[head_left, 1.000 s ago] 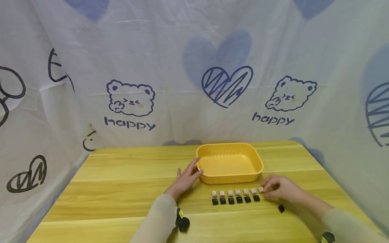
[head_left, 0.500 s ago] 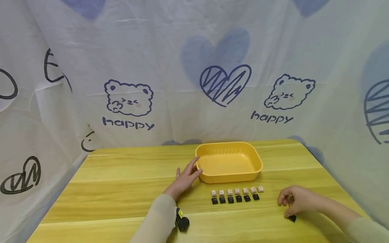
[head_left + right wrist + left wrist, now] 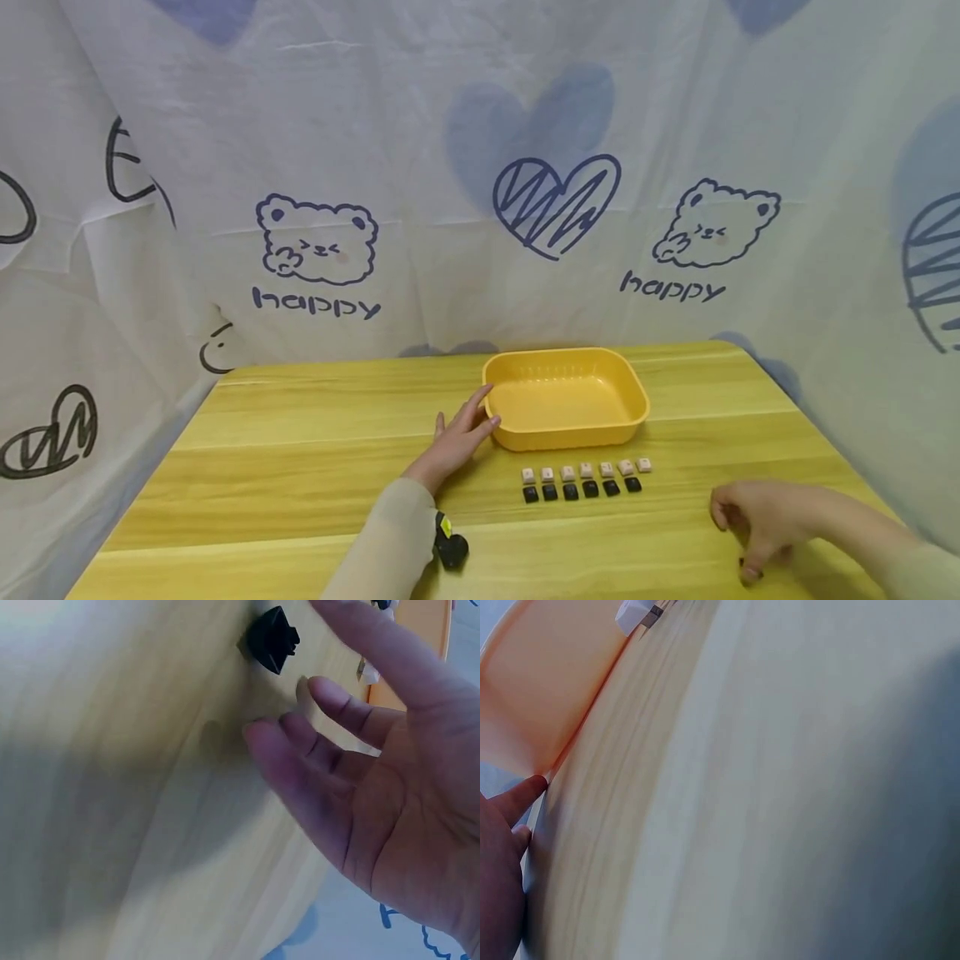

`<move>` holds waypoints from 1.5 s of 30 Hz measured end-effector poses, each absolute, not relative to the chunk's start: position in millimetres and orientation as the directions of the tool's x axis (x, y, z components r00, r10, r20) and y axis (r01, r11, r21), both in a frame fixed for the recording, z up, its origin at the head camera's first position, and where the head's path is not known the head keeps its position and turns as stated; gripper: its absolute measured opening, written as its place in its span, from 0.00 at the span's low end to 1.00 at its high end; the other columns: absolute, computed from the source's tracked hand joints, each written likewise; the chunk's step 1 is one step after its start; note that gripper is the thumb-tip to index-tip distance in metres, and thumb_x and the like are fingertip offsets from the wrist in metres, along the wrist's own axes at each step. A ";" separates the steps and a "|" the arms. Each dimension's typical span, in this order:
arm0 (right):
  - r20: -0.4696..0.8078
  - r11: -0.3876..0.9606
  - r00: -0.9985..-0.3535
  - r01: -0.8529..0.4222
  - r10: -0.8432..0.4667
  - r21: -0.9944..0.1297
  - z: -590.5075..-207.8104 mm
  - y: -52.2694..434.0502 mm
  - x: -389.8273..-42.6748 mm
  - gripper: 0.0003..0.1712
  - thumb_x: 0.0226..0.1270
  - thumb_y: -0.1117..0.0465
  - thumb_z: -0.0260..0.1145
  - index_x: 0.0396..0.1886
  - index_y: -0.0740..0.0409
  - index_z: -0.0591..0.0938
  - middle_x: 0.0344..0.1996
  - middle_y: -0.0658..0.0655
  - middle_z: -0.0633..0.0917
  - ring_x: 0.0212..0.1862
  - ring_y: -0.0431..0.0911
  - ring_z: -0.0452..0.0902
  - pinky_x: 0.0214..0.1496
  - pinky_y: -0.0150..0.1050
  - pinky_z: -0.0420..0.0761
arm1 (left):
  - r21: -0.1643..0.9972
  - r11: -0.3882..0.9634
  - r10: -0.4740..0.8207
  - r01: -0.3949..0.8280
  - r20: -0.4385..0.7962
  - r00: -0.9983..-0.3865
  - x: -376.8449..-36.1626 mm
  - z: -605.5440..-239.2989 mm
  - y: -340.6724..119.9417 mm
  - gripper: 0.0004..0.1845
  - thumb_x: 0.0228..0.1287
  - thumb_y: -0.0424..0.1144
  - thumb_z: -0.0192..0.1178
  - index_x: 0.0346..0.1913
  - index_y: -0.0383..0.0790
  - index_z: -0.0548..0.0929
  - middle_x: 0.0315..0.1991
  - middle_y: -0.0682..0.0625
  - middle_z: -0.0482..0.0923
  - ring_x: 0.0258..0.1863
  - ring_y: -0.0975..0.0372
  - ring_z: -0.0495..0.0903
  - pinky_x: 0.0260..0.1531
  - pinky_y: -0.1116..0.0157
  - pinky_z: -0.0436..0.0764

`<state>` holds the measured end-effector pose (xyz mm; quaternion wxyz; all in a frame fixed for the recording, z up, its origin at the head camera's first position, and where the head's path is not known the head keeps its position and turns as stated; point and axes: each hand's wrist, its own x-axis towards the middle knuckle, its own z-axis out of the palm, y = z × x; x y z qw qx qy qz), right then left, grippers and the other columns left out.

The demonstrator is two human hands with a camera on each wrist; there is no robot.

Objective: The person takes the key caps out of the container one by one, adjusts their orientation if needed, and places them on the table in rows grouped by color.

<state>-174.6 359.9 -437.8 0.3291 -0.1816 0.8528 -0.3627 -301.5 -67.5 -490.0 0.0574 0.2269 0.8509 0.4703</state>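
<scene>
My left hand rests at the left end of a yellow plastic tray, fingers extended against its wall. In the left wrist view a fingertip meets the base of the tray. My right hand is low over the right part of the table, fingers bent and spread apart. Beside its thumb and fingertips, a black keycap lies tipped on the wood, its hollow underside partly showing; a gap separates it from the fingers. In the head view the hand mostly covers that keycap.
In front of the tray runs a row of white keycaps, with a row of black keycaps just below it. The wooden table ends at a printed cloth behind and at the sides.
My right hand has left the right end of the white row and moved toward the near right. The loose black keycap has shifted the same way. My left hand stays at the tray.
</scene>
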 end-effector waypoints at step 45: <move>0.028 0.624 -0.942 -0.244 -0.334 -0.742 -484.9 319.8 -221.8 0.14 0.52 0.63 0.77 0.39 0.61 0.88 0.31 0.51 0.82 0.30 0.40 0.72 0.30 0.33 0.76 | 0.798 0.480 0.438 0.365 0.143 -0.888 -305.5 -493.0 -67.1 0.33 0.77 0.52 0.47 0.78 0.55 0.49 0.69 0.44 0.67 0.72 0.52 0.58 0.65 0.39 0.22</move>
